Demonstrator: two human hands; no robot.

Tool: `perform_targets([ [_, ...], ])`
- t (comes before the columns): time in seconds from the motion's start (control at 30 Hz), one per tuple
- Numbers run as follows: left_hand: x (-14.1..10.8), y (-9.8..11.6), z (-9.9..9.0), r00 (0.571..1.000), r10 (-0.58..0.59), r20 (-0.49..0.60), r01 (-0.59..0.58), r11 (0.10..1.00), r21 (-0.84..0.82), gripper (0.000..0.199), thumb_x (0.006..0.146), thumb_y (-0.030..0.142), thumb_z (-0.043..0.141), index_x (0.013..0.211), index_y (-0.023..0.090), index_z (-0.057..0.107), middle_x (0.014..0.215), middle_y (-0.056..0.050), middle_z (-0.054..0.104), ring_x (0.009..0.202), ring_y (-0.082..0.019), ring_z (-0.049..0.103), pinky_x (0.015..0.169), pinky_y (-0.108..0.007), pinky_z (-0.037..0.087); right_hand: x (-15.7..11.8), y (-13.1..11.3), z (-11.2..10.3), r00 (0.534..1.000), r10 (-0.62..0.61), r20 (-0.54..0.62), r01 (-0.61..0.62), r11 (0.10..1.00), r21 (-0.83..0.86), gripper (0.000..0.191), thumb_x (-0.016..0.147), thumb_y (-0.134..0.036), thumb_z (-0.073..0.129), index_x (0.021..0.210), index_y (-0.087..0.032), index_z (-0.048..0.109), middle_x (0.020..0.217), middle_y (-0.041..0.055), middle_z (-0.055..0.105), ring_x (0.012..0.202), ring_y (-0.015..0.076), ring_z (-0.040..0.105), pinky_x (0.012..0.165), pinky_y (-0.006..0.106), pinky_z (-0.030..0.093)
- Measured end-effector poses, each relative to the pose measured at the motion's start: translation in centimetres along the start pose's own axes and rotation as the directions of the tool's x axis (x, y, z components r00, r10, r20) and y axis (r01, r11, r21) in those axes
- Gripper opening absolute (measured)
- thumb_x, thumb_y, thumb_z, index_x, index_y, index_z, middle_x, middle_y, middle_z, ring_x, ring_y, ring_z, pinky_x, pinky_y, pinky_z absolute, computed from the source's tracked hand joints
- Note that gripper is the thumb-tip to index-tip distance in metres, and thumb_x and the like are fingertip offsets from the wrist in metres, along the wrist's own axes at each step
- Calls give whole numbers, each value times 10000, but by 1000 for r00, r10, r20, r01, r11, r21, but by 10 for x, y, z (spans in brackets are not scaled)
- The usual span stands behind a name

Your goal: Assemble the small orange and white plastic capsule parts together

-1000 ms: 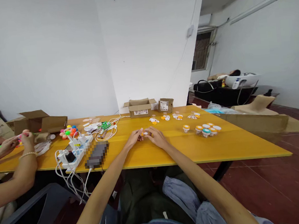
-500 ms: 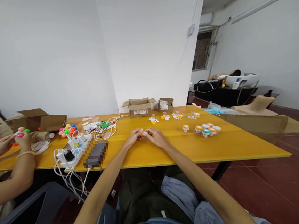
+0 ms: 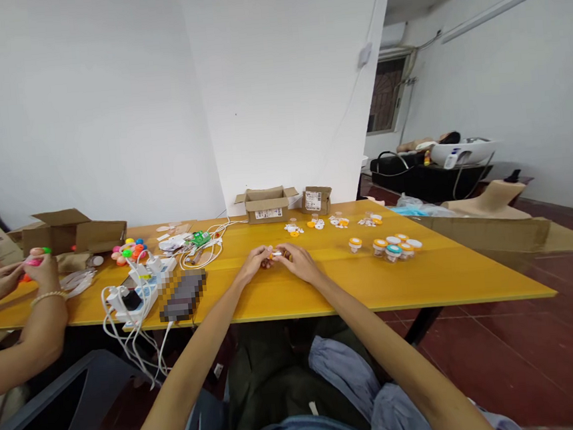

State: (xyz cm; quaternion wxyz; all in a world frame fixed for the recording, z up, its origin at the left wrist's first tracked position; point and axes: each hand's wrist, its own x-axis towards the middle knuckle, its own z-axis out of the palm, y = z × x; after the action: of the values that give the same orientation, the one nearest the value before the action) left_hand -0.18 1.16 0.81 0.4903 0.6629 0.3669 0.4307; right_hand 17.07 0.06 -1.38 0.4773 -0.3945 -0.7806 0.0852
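Above the middle of the yellow table, my left hand and my right hand meet with bent fingers. Between their fingertips is a small white and orange plastic part, mostly covered by the fingers. To the right stand several small clear cups with lids: an orange-lidded cup by itself and a group including a teal-lidded cup. Beyond my hands lie small piles of loose white and orange parts, with more orange and white pieces beside them.
Two cardboard boxes, a wider one and a smaller one, stand against the wall. At left are a power strip with cables, a dark blurred device, a green circuit board, coloured balls and another person's hands.
My fingers have shifted slightly around the small part, which now shows a different, brighter side. The other person's hands moved a little; the things on the table stay put.
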Motion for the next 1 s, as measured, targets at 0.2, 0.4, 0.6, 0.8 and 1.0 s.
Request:
perform_targets([
  [0.2, 1, -2, -1, 1000, -13, -7, 13, 1000, -20, 478, 746, 656, 658, 723, 179, 625, 556, 24, 562, 526, -108, 521, 546, -243, 393, 0, 4, 1, 999, -36, -13, 36, 999, 18, 193, 854, -321, 636, 1034, -261, 676, 994, 47, 732, 834, 206, 665, 761, 316, 508],
  [0.4, 1, -3, -1, 1000, 17, 4, -17, 1000, -1, 471, 708, 648, 696, 754, 184, 630, 623, 28, 559, 567, -102, 504, 562, -238, 380, 0, -1, -2, 999, 32, 12, -32, 999, -17, 143, 882, -357, 600, 904, -247, 689, 843, 31, 742, 723, 189, 659, 682, 279, 473],
  [0.6, -2, 1, -1, 999, 48, 12, -48, 999, 6, 410, 727, 588, 717, 785, 187, 649, 642, 29, 563, 588, -105, 510, 576, -239, 392, 1, -3, -7, 988, 127, 86, -122, 990, -64, 328, 932, -438, 502, 730, -232, 658, 707, 32, 708, 663, 189, 637, 623, 271, 421],
  [0.8, 1, -3, -1, 999, 9, -35, -9, 1000, -2, 419, 727, 595, 713, 792, 185, 659, 610, 26, 564, 583, -118, 522, 563, -243, 396, 1, -2, -1, 991, 124, 53, -127, 990, 63, 266, 855, -401, 610, 1065, -238, 624, 857, 19, 715, 731, 190, 644, 684, 296, 474],
  [1.0, 2, -5, -2, 1000, 24, -15, -24, 1000, 10, 479, 707, 644, 708, 818, 180, 664, 652, 19, 590, 607, -114, 538, 593, -239, 421, 0, 1, -1, 994, 95, 49, -96, 995, 19, 152, 875, -383, 591, 906, -242, 639, 824, 20, 712, 735, 191, 646, 681, 285, 464],
])
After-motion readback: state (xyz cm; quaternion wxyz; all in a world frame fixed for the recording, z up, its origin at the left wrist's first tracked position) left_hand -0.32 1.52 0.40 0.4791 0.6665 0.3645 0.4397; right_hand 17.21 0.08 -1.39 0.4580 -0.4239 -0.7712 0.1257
